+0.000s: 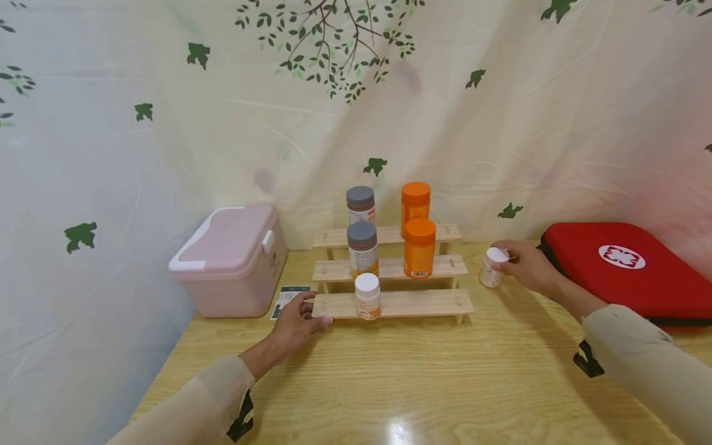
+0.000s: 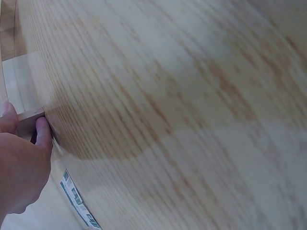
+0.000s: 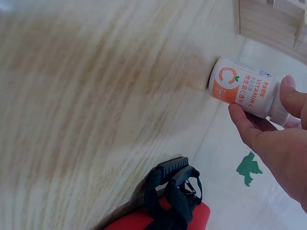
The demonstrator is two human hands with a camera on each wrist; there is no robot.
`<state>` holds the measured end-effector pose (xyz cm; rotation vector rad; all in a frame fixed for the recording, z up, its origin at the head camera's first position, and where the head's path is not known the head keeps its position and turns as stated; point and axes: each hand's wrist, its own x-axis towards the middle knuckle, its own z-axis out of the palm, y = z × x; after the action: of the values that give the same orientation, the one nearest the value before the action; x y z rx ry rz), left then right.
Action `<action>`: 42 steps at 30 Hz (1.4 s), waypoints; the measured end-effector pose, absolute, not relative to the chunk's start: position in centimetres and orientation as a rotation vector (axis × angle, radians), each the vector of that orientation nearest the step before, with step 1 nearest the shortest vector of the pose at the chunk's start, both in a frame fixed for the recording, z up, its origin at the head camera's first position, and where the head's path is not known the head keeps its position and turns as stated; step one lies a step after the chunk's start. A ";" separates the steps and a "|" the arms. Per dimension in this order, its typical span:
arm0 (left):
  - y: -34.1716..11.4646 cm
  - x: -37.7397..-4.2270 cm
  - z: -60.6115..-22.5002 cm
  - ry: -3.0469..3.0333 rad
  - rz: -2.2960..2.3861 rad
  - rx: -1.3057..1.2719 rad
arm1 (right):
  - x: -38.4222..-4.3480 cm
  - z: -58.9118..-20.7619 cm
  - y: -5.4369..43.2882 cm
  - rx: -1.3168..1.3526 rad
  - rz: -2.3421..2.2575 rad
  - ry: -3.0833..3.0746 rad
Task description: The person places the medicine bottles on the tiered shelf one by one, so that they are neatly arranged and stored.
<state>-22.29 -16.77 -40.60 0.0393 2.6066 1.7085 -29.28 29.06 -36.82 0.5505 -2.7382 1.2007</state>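
Note:
In the head view my right hand (image 1: 525,266) holds a small white vitamin C bottle (image 1: 491,272) by its cap end, to the right of a three-tier wooden rack (image 1: 423,303). The right wrist view shows the bottle's orange label (image 3: 240,88) with thumb and fingers around its upper part, its base close to the table. My left hand (image 1: 295,321) grips the left end of the rack's lowest step, thumb in front. A similar white bottle (image 1: 368,296) stands on that step. Grey-capped bottles (image 1: 363,250) and orange bottles (image 1: 419,247) stand on the two upper steps.
A pink lidded box (image 1: 228,266) sits at the left, with a printed card (image 1: 289,298) between it and the rack. At the right lies a red first-aid case (image 1: 623,266) with a black strap (image 3: 170,191). A leaf-patterned curtain (image 1: 311,136) hangs behind the table.

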 end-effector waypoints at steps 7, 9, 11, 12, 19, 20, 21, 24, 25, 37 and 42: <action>-16.7 -22.0 -40.4 2.591 1.726 0.048 | -26.8 -36.0 29.7 0.547 1.073 -2.772; -16.8 -22.0 -40.4 2.588 1.732 0.050 | -26.0 -35.5 29.9 0.534 1.067 -2.788; -16.8 -22.1 -40.4 2.583 1.739 0.042 | -25.1 -35.1 30.1 0.521 1.080 -2.804; -16.8 -22.1 -40.4 2.584 1.740 0.047 | -24.7 -34.9 30.2 0.518 1.094 -2.813; -16.9 -22.2 -40.6 2.606 1.713 0.026 | -21.7 -33.5 30.2 0.537 1.154 -2.856; -16.9 -22.2 -40.7 2.612 1.705 0.019 | -21.4 -33.4 30.1 0.544 1.157 -2.859; -16.9 -22.3 -40.7 2.615 1.699 0.015 | -21.1 -33.2 29.9 0.548 1.163 -2.859; -16.9 -22.4 -40.8 2.612 1.697 0.009 | -20.5 -32.8 29.5 0.570 1.193 -2.861; -16.9 -22.4 -40.8 2.610 1.702 0.014 | -20.3 -32.7 29.3 0.576 1.201 -2.859; -16.8 -22.5 -40.8 2.598 1.714 0.035 | -20.6 -31.7 25.3 0.705 1.288 -2.793; -16.8 -22.4 -40.7 2.596 1.713 0.036 | -21.8 -31.9 23.0 0.808 1.349 -2.738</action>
<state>-22.40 -16.79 -40.74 0.0360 2.5965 1.7128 -21.78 23.05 -31.93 0.8083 -2.7381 1.3493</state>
